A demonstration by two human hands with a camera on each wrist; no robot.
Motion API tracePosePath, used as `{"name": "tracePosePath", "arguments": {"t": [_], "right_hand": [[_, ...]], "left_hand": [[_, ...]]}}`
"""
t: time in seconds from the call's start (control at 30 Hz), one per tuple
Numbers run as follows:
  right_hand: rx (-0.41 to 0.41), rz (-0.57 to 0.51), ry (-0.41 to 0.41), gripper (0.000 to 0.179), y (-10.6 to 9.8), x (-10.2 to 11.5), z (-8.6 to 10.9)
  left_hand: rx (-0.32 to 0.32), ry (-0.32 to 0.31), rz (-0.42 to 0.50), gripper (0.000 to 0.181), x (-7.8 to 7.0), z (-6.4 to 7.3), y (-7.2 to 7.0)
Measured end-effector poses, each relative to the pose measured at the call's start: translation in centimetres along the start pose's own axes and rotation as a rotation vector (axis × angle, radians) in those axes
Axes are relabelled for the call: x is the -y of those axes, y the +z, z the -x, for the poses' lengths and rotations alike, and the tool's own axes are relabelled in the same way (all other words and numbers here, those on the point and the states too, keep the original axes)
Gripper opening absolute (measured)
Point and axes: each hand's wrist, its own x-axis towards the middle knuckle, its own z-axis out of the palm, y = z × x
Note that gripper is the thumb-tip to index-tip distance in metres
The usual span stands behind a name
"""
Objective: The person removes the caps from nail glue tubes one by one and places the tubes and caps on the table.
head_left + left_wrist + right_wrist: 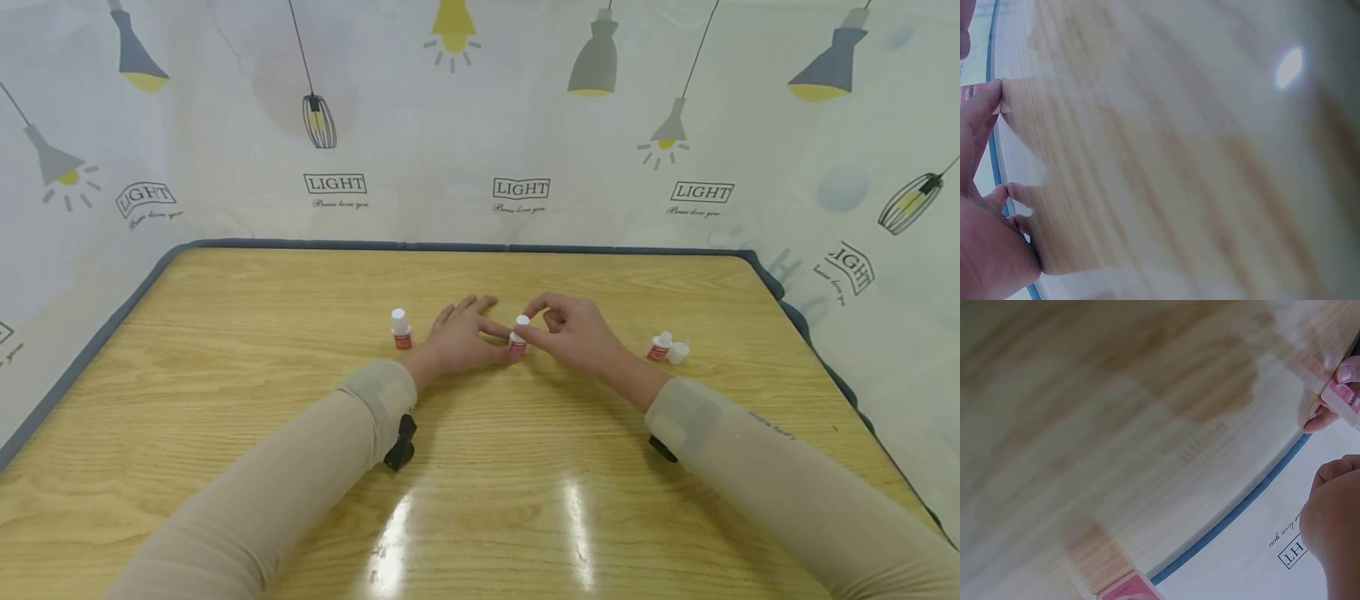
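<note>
A small white bottle (517, 344) with a red label stands upright on the table between both hands. My left hand (467, 340) pinches its lower part between thumb and index finger, the other fingers spread on the table. From the other side my right hand (581, 335) pinches the white cap (522, 321) with thumb and index finger. In the left wrist view, part of the bottle's label (969, 92) shows beyond the left fingers. The right wrist view shows the held bottle (1344, 400) at the right edge, above the right hand (1335, 512).
Left of the left hand stands a similar capped bottle (402, 332). Near the right forearm is another bottle (658, 347), with a loose white cap (678, 353) beside it. The wooden table (300, 292) has dark edging, and a lamp-printed curtain (450, 133) rises behind.
</note>
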Motion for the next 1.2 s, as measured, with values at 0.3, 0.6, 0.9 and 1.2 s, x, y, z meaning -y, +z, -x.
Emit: {"name": "tracePosePath", "arguments": {"t": [0.3, 0.6, 0.9, 1.2], "right_hand": [[-0.004, 0.001, -0.017, 0.018, -0.03, 0.11, 0.08], [-0.008, 0.016, -0.015, 0.018, -0.10, 0.32, 0.20], [-0.006, 0.024, -0.016, 0.019, -0.12, 0.20, 0.16], [-0.007, 0.026, -0.020, 0.019, -0.13, 0.18, 0.15]], "left_hand": [[0.002, 0.002, -0.001, 0.053, -0.07, 0.07, -0.05], [0.011, -0.001, 0.002, 0.053, -0.05, 0.03, -0.04], [0.011, -0.005, 0.013, 0.052, -0.16, 0.14, -0.11], [0.013, -0.006, 0.016, 0.053, -0.11, 0.11, -0.13]]}}
